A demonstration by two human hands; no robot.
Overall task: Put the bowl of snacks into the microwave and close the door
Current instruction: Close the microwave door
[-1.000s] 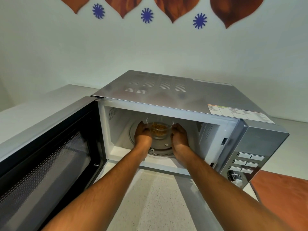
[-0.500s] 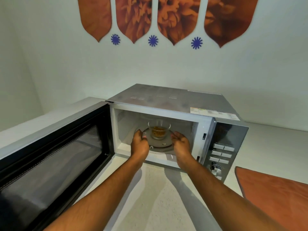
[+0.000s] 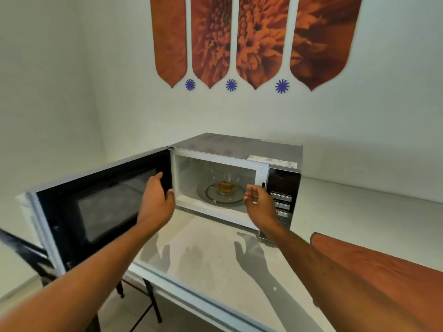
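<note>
So nearest the camera, two bare forearms reach over the pale speckled countertop [image 3: 203, 264], with an orange-brown mat [image 3: 383, 271] lying at its right, clear of the work. Left hand [image 3: 157, 200] is at the inner face of the black-framed, glass-windowed microwave door [image 3: 96, 207], fingers spread and empty, thumb toward the hinge side; contact with the door looks likely but I cannot tell for sure. Likely placed there to swing the door shut. Right hand [image 3: 260, 203] hangs in front of the cavity's right edge, just before the grey button panel [image 3: 282, 200], fingers loosely curled, holding nothing. Probably just pulled clear so the door has room.

Farther in, the small clear glass bowl of golden-brown snacks [image 3: 225, 185] sits upright on the round glass turntable [image 3: 221, 195] inside the silver countertop microwave [image 3: 237, 149], roughly centred. Placing looks done; door wide open, closing remains. Nothing on the counter blocks the door's arc except the right hand near the opening. Behind, a white wall carries orange flower-print panels [image 3: 254, 39].
</note>
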